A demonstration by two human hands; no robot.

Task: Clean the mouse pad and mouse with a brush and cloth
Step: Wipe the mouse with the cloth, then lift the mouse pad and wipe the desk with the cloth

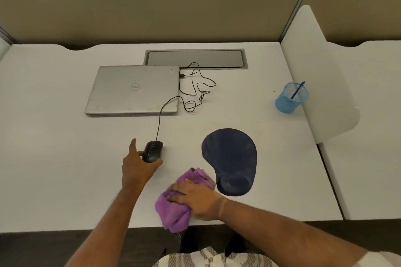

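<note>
L hand (135, 169) is on the mouse (153, 151), which sits on the white surface (54, 158) approx. center-front, w/ its nose pointing away from the person. Thumb (158, 162) wraps the near right end of the mouse. Another fingertip touches its left side, so the fingers are clamped on the mouse from both sides. One finger (132, 145) sticks out straight just left of it, not touching. The mouse cable (160, 119) runs from the nose up across the closed silver laptop (130, 89)'s corner, then loops in a tangle beside the laptop's right edge. R hand (196, 200) lies on top of the bunched purple cloth (175, 212) near the front edge of the surface. Its fingers (176, 188) are curled over the cloth and gripping it, w/ the thumb side pressed into the fabric. The cloth's near end hangs slightly past the front edge, and its far end reaches just beside the mouse pad (230, 156), touching or almost touching; can't tell which. The pad is dark blue and lies flat to the right of the mouse, apart from it. Its raised wrist rest is at the near end, just right of the R hand's knuckles. Neither hand touches the pad. Further right and back stands a blue mesh cup (286, 104) w/ a blue stick-like item (297, 90) leaning inside. Whether that's the brush, can't tell. Behind the laptop is a grey cable hatch (195, 58) set into the surface.
</note>
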